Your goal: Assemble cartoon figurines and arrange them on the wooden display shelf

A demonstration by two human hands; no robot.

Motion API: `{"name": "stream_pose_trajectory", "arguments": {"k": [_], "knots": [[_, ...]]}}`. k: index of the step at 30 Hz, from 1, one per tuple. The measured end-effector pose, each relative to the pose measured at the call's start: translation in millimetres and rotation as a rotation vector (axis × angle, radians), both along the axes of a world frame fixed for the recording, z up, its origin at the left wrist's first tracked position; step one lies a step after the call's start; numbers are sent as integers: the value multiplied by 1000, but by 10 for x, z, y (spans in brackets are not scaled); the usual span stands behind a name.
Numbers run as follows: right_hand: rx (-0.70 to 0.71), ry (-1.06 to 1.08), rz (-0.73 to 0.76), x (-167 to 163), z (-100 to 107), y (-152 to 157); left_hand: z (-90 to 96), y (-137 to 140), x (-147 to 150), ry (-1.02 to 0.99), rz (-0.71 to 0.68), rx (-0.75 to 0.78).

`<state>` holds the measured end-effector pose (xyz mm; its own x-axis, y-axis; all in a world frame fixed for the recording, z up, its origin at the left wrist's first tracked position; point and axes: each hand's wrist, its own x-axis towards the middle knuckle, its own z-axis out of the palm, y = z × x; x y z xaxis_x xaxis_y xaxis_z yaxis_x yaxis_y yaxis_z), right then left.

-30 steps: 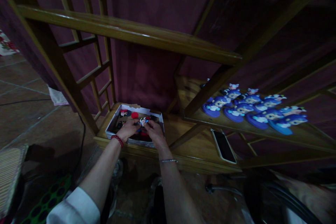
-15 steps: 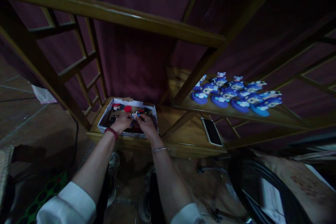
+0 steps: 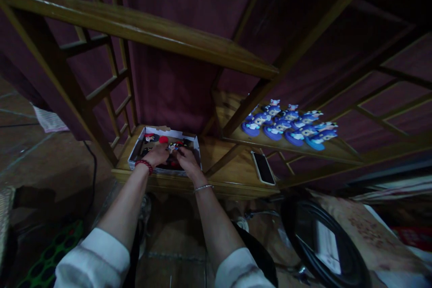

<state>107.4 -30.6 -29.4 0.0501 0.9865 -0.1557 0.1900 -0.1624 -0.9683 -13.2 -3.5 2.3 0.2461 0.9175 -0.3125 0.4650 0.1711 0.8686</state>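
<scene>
Both my hands reach into a shallow white cardboard box (image 3: 134,153) on the low wooden shelf. My left hand (image 3: 157,155) and my right hand (image 3: 186,161) close from either side on a small figurine (image 3: 173,146) with black, white and blue parts, held just above the box. Fine details of it are too small to make out. Around it in the box lie a figurine with red and black parts (image 3: 149,137), a round red piece (image 3: 163,139) and further dark pieces, partly hidden by my hands.
Several blue-haired figurines on round blue bases (image 3: 276,127) stand on the raised shelf at right. A phone (image 3: 263,168) lies on the lower shelf (image 3: 216,153). Wooden lattice bars (image 3: 141,27) cross overhead. A black coiled cable or ring (image 3: 324,243) is at lower right.
My view has shifted slightly, so the shelf figurines and phone appear further left. Both hands stay at the small figurine over the box, with little finger movement.
</scene>
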Motion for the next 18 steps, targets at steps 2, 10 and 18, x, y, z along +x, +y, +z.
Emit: {"name": "stream_pose_trajectory", "arguments": {"k": [2,10,18], "knots": [[-15,28,-1,-1,31,-11,29,5,5,14,-15,2],[52,52,-48,49,93,-73,74,14,97,202,-52,151],[48,79,-31,22,-50,8,91,22,19,230,-72,209]]}}
